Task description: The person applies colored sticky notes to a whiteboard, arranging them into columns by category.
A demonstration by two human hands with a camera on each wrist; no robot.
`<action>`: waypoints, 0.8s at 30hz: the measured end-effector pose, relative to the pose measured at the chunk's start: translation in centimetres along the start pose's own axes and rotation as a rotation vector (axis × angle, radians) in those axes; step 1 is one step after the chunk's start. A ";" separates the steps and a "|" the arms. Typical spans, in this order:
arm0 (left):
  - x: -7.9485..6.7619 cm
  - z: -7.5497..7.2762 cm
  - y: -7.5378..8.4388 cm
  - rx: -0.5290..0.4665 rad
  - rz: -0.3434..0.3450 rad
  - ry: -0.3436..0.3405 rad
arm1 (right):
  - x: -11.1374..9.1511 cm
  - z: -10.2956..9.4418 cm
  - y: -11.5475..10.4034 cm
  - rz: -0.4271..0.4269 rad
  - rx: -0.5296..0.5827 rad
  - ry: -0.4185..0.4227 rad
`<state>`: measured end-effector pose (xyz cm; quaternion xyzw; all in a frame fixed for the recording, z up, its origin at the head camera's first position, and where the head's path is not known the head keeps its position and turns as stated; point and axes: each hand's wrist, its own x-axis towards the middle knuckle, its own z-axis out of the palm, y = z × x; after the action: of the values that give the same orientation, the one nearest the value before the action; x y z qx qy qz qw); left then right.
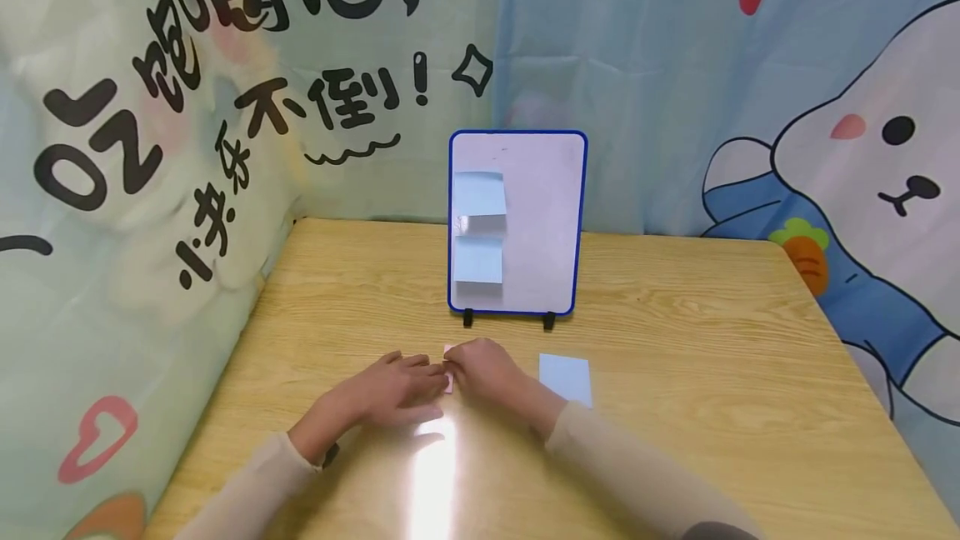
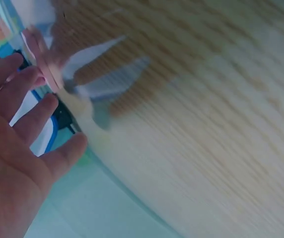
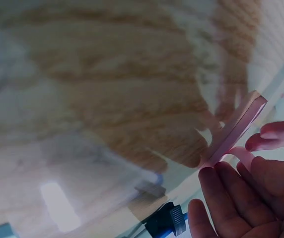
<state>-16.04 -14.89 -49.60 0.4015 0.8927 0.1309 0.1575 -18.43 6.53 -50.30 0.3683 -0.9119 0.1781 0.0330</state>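
Cream sleeves (image 1: 258, 482) come in from the near side over a pale, glossy wood-grain table (image 1: 720, 332), which mirrors a bright streak of light between the forearms. A dark band (image 1: 330, 455) shows at the left wrist. Ahead of the sleeves, the left hand (image 1: 393, 390) is spread with its fingers extended, the tips beside the left edge of a slim pink paper pad (image 3: 236, 126); whether they touch it I cannot tell. From the other side, the right hand (image 1: 483, 369) pinches a curled pink sheet (image 3: 243, 154) that bends away from the pad between finger and thumb. The pad lies on the table between the two hands, mostly hidden by them from above.

To the right, a light blue paper square (image 1: 564, 377) lies flat, its near part covered by the right forearm. Beyond stands a small blue-framed whiteboard (image 1: 540, 223) on black feet (image 1: 468, 318), bearing two pale blue notes (image 1: 480, 192) one above the other on its left half. Behind hang a pale green cloth (image 1: 420, 190) with black lettering and a blue one with a white cartoon animal (image 1: 847, 182).
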 end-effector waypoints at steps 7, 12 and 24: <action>0.1 0.3 0.6 0.020 -0.036 -0.048 | 0.2 0.0 0.4 0.024 0.016 0.014; 0.2 0.3 0.8 0.031 -0.053 -0.056 | 0.5 -0.3 0.5 0.050 0.045 0.039; 0.4 0.5 0.9 0.035 -0.051 -0.053 | 1.2 -0.5 0.8 0.122 0.088 0.065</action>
<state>-15.47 -13.97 -49.81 0.3844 0.9004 0.1003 0.1772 -19.85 6.46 -49.79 0.3073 -0.9224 0.2314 0.0354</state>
